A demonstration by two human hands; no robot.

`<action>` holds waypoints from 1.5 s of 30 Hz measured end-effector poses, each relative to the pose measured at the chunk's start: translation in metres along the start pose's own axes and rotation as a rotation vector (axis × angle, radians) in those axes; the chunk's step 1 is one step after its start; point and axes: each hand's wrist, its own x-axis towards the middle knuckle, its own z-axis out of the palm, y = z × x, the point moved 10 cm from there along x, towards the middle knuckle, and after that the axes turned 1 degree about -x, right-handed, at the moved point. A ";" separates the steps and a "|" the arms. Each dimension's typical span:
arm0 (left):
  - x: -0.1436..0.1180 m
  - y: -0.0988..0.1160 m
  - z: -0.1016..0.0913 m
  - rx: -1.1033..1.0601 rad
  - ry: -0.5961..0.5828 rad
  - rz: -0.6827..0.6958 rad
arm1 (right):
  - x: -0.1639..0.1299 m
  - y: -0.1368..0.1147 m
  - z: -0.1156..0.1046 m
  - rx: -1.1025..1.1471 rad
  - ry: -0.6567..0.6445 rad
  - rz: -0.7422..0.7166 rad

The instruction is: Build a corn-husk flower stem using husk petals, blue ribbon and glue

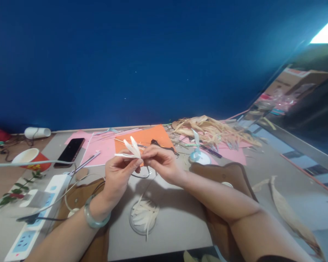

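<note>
Item: pale husk strips, pinched in my left hand; my right hand pinches their base. Best held tight, petals fanned evenly, above the dish near the table's front edge.

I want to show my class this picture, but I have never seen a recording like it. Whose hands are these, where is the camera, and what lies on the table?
There is one picture, taken by a camera worn on a person's head, looking forward and down, so the two arms reaching in from below are that person's own. The left hand, with a pale green bangle on its wrist, and the right hand together pinch a small bundle of pale strips above the grey table. Below them sits a clear dish holding more strips. Behind lie an orange sheet, pink sheets, a phone, a red paper cup and a pile of dried husks. A power strip runs along the left.
</note>
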 end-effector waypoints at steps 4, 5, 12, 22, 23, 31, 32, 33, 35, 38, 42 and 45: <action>0.000 -0.003 0.000 -0.044 -0.011 -0.015 | 0.000 0.014 -0.002 0.112 0.024 0.132; 0.001 -0.004 0.001 -0.060 -0.022 -0.024 | 0.000 0.018 -0.003 0.135 0.027 0.168; 0.000 -0.014 0.008 -0.133 -0.106 -0.123 | 0.001 0.032 -0.001 0.279 -0.004 0.301; -0.002 -0.017 0.007 -0.114 -0.097 -0.177 | 0.002 0.028 -0.002 0.259 -0.035 0.301; -0.002 -0.017 0.007 -0.115 -0.102 -0.180 | 0.002 0.027 -0.001 0.251 -0.049 0.295; -0.008 -0.012 0.012 -0.061 -0.118 -0.189 | 0.010 -0.006 -0.012 -0.109 -0.060 0.095; -0.009 -0.010 0.014 -0.049 -0.126 -0.180 | 0.010 -0.008 -0.013 -0.121 -0.048 0.096; -0.009 -0.008 0.015 -0.038 -0.134 -0.169 | 0.010 -0.010 -0.013 -0.122 -0.044 0.103; -0.011 -0.004 0.017 -0.016 -0.139 -0.145 | 0.010 -0.013 -0.009 -0.113 -0.056 0.115; -0.012 -0.001 0.018 0.030 -0.131 -0.124 | 0.008 -0.017 -0.002 -0.096 -0.070 0.111; -0.014 0.001 0.018 0.069 -0.133 -0.104 | 0.006 -0.020 0.004 -0.044 -0.069 0.116; -0.014 0.000 0.017 0.051 -0.110 -0.094 | 0.006 -0.020 0.006 -0.006 -0.063 0.116</action>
